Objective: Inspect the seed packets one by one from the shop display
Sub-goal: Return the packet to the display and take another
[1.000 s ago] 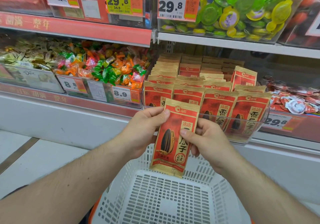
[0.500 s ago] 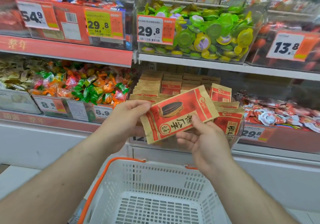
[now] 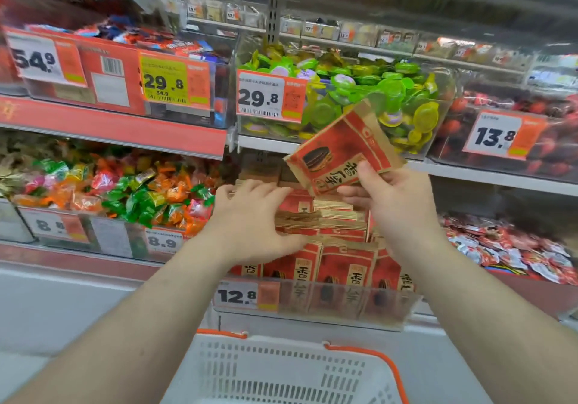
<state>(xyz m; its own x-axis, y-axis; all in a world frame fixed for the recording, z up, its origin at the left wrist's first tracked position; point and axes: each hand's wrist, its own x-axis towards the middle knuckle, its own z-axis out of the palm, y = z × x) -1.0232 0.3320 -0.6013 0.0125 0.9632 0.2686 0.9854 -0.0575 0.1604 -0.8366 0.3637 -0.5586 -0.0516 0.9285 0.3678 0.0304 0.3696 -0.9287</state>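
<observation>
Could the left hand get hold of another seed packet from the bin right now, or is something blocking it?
Probably yes. The left hand already rests on the stacked seed packets in the bin, holding nothing, with nothing between them. The right hand holds its own packet raised clear above.

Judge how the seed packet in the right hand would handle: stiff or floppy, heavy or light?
Probably fairly stiff: the seed packet stays flat, held by the right hand at one edge. Likely light, since that fingertip grip carries it. It looks flat, so it should not roll.
</observation>
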